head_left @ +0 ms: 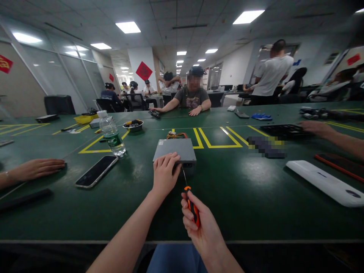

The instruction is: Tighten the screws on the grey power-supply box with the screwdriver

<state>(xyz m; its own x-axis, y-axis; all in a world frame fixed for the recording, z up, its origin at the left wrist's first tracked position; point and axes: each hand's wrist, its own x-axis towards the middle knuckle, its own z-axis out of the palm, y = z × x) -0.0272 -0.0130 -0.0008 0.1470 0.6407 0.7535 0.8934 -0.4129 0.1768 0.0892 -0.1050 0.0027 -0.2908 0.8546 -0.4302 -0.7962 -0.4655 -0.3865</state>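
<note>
A flat grey metal box (178, 149) lies on the green table (241, 189) straight ahead of me. My left hand (165, 172) rests on its near left corner, fingers curled over the top edge. My right hand (200, 223) grips a screwdriver (190, 199) with an orange and black handle; its thin shaft points up at the box's near face. Coloured wires (176, 134) show behind the box.
A phone (96, 171) and a water bottle (112, 133) lie to my left, a white keyboard-like bar (324, 182) to my right. Other people's hands (36, 168) rest on the table at both sides. A person (192, 96) sits opposite. A small bowl (133, 125) holds parts.
</note>
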